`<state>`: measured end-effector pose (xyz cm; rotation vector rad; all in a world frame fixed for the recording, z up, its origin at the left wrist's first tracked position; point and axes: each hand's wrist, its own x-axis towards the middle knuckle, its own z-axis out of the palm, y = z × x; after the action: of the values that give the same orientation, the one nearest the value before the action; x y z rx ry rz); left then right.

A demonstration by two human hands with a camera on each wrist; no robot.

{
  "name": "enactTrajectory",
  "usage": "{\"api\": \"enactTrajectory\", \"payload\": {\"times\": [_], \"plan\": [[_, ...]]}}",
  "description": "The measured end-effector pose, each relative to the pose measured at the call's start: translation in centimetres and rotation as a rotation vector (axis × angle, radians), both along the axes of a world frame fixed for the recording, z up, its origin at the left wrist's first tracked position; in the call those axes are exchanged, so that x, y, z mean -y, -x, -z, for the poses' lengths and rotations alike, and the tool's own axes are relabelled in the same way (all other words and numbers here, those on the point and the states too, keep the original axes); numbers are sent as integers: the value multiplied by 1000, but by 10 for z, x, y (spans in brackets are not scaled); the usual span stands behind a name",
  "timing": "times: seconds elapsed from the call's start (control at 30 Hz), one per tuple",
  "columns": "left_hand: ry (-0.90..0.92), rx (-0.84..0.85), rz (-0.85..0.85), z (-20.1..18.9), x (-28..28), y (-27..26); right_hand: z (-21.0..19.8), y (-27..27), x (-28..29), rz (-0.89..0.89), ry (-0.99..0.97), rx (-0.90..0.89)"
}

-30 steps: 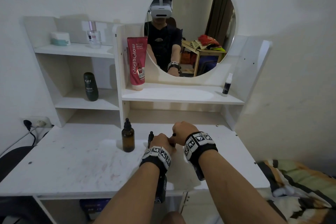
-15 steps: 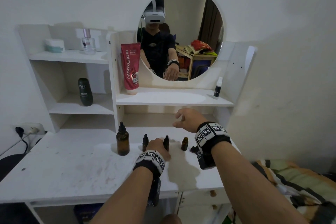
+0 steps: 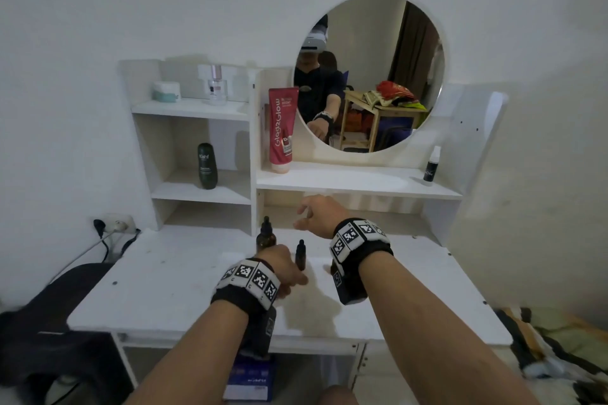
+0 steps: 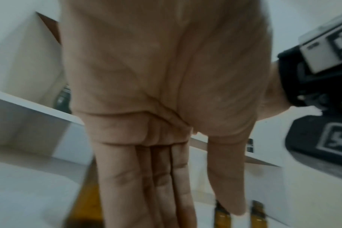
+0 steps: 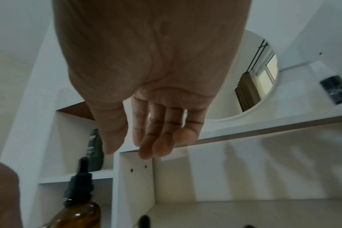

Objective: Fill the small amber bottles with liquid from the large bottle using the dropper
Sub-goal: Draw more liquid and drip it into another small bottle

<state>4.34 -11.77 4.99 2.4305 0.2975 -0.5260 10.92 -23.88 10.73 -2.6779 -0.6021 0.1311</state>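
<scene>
The large amber bottle (image 3: pixel 266 237) with a black dropper cap (image 5: pixel 79 183) stands upright on the white desk (image 3: pixel 171 286). Just to its right stands a small amber bottle (image 3: pixel 300 256) with a black cap. In the left wrist view two small amber bottles (image 4: pixel 222 216) (image 4: pixel 257 211) show beside my thumb. My left hand (image 3: pixel 291 278) is low on the desk in front of the bottles, fingers (image 4: pixel 139 192) straight, holding nothing. My right hand (image 3: pixel 304 217) hovers above and behind the bottles, fingers (image 5: pixel 156 138) loosely spread and empty. My right wristband hides part of the desk.
A shelf unit with a round mirror (image 3: pixel 371 76) rises behind the desk. On it are a red tube (image 3: pixel 281 131), a dark green bottle (image 3: pixel 206 166), a small spray bottle (image 3: pixel 431 168), a jar and a perfume bottle. A wall socket (image 3: pixel 113 223) sits at the left.
My right hand has lifted off the small bottles and swung left over the large bottle. The left hand has slid left toward the large bottle. My head view has shifted.
</scene>
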Motion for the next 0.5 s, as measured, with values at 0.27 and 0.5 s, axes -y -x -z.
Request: {"api": "enactTrajectory", "payload": {"times": [0.27, 0.5], "plan": [[-138, 131, -168, 36, -81, -4, -3, 1, -44, -95, -111, 15], [-15, 272, -151, 60, -71, -29, 10, 2, -56, -71, -148, -3]]}}
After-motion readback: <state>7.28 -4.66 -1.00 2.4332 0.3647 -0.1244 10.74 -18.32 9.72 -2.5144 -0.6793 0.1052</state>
